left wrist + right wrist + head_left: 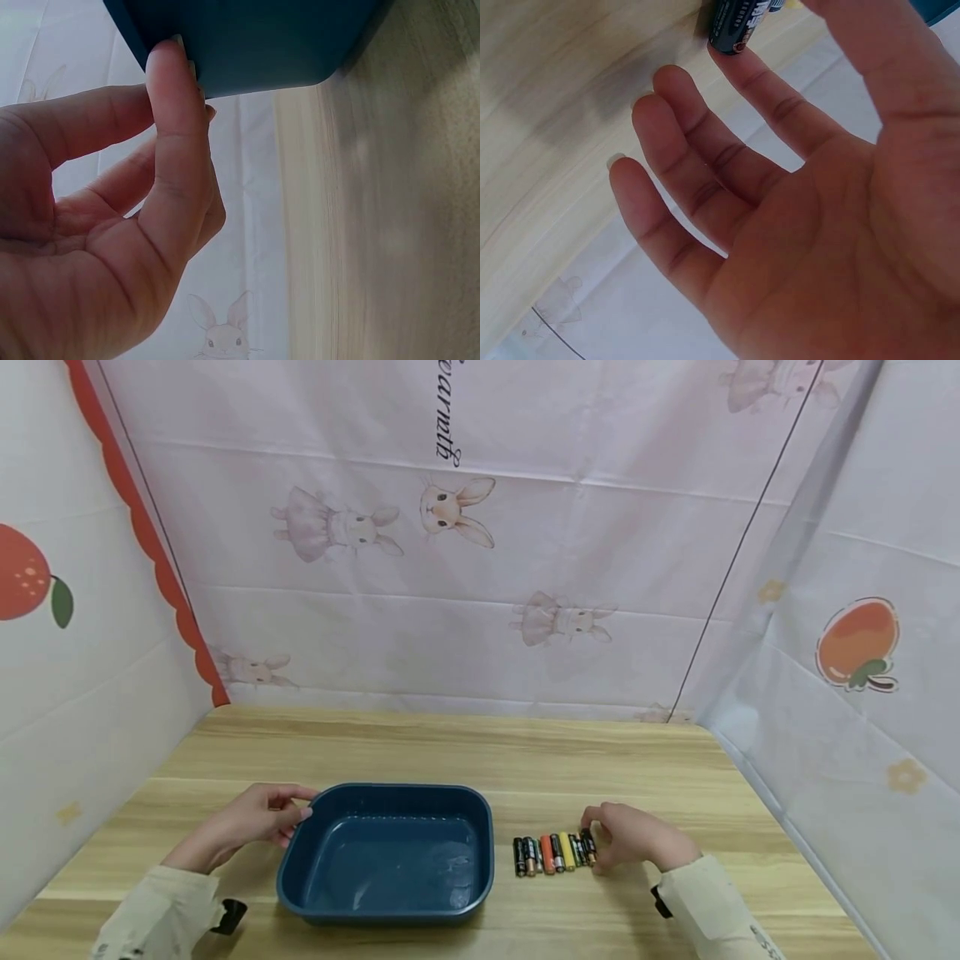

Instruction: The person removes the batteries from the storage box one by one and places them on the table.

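Note:
A dark blue rectangular tub stands upright on the wooden table, with nothing inside it. My left hand is at its far left corner; the fingertips rest against the rim and outer wall. To the right of the tub lies a row of several batteries, side by side, in black, orange and yellow. My right hand is at the row's right end, index finger and thumb at the two ends of the last black battery. In the right wrist view, the index fingertip touches that battery's end, while the other fingers extend free.
The wooden table is bounded by a rabbit-printed cloth at the back. Fruit-printed white cloth sides stand at left and right. Black bands show at both sleeves.

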The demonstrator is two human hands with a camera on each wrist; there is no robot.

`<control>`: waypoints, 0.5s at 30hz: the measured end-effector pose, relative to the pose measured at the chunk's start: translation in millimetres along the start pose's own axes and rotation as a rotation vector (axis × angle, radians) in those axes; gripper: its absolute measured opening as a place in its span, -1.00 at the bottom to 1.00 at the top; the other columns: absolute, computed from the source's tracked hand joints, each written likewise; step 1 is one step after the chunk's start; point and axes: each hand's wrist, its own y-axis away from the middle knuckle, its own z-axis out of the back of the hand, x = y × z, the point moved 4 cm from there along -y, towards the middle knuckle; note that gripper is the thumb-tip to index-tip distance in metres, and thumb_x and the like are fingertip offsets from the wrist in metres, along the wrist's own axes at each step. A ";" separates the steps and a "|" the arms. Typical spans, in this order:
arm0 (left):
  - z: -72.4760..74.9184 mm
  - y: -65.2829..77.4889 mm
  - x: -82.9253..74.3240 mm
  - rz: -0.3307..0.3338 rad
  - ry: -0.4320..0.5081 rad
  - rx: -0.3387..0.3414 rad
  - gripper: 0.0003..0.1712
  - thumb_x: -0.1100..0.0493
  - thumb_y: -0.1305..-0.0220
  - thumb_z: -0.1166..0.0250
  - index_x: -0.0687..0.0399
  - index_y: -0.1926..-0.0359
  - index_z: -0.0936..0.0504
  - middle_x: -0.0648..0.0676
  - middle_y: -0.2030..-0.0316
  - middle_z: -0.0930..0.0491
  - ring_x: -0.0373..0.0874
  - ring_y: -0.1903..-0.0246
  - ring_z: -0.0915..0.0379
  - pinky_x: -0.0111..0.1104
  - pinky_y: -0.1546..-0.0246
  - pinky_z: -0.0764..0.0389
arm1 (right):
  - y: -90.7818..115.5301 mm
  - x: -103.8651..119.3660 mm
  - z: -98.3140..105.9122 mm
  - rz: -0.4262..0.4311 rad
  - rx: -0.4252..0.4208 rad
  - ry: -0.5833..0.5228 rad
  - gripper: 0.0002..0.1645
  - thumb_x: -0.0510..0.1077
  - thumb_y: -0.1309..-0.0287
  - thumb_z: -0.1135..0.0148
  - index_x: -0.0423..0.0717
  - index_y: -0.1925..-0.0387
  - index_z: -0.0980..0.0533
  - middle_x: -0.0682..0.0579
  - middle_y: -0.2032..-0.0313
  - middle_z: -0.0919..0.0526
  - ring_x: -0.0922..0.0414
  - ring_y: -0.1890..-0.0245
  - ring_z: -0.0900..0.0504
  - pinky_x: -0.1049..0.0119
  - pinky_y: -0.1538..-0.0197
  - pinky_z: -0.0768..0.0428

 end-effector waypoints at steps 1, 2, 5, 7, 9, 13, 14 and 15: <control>-0.1 -0.1 -0.2 0.001 0.000 0.000 -0.54 0.24 -0.37 -0.17 0.41 -0.21 -0.42 0.12 0.41 -0.44 -0.09 0.44 -0.46 -0.25 0.41 -0.66 | 0.0 -0.1 0.1 0.003 0.001 0.000 -0.42 -0.21 0.24 -0.58 -0.12 0.09 -0.52 -0.02 0.35 -0.48 0.07 0.36 -0.38 0.08 0.24 -0.46; -0.3 -0.2 -0.3 0.002 -0.001 -0.001 -0.53 0.24 -0.37 -0.17 0.41 -0.21 -0.42 0.12 0.41 -0.44 -0.09 0.44 -0.47 -0.25 0.40 -0.66 | -0.1 -0.3 0.2 0.006 0.000 0.001 -0.41 -0.21 0.24 -0.58 -0.12 0.09 -0.52 -0.02 0.35 -0.48 0.07 0.36 -0.38 0.08 0.24 -0.47; -0.7 -0.7 0.1 0.010 0.000 -0.002 -0.53 0.23 -0.37 -0.17 0.40 -0.22 -0.42 0.12 0.40 -0.45 -0.08 0.43 -0.47 -0.25 0.40 -0.66 | -0.4 -1.4 0.1 0.008 0.000 0.000 -0.40 -0.22 0.25 -0.58 -0.13 0.08 -0.52 -0.02 0.33 -0.49 0.06 0.33 -0.41 0.05 0.22 -0.48; -0.9 -1.0 1.2 0.017 -0.003 0.000 -0.53 0.21 -0.38 -0.16 0.38 -0.22 -0.42 0.12 0.38 -0.46 -0.07 0.42 -0.47 -0.24 0.39 -0.65 | -0.3 -2.5 -0.4 -0.005 -0.001 -0.006 -0.38 -0.21 0.27 -0.59 -0.11 0.06 -0.52 -0.03 0.30 -0.51 0.05 0.29 -0.45 0.02 0.17 -0.50; -1.0 -1.0 2.4 0.022 -0.003 0.010 -0.53 0.19 -0.40 -0.14 0.38 -0.22 -0.41 0.13 0.34 -0.48 -0.06 0.40 -0.47 -0.23 0.37 -0.65 | -0.1 -3.8 -1.1 -0.020 -0.001 -0.017 -0.35 -0.21 0.28 -0.60 -0.09 0.05 -0.52 -0.04 0.28 -0.53 0.03 0.25 -0.48 -0.03 0.12 -0.51; -1.7 0.1 4.4 0.023 0.006 0.045 -0.48 0.12 -0.44 -0.10 0.41 -0.26 -0.36 0.13 0.28 -0.52 -0.04 0.36 -0.48 -0.20 0.32 -0.64 | 2.8 -7.5 -1.6 -0.044 -0.007 -0.042 -0.29 -0.16 0.27 -0.60 -0.08 -0.02 -0.50 -0.02 0.27 -0.54 0.02 0.21 -0.50 -0.06 0.09 -0.51; -1.6 0.5 4.9 0.020 0.008 0.056 -0.45 0.09 -0.45 -0.08 0.42 -0.26 -0.34 0.13 0.27 -0.53 -0.04 0.36 -0.49 -0.19 0.31 -0.64 | 4.5 -8.5 -1.5 -0.040 -0.012 -0.047 -0.28 -0.15 0.25 -0.59 -0.09 -0.05 -0.49 -0.02 0.29 -0.54 0.02 0.23 -0.50 -0.04 0.12 -0.51; -1.3 1.1 5.4 0.016 0.010 0.068 -0.42 0.06 -0.46 -0.07 0.43 -0.28 -0.32 0.13 0.28 -0.54 -0.04 0.35 -0.50 -0.19 0.30 -0.65 | 6.5 -9.4 -1.1 -0.032 -0.016 -0.054 -0.26 -0.14 0.22 -0.58 -0.12 -0.08 -0.48 -0.02 0.31 -0.53 0.03 0.26 -0.48 0.00 0.17 -0.51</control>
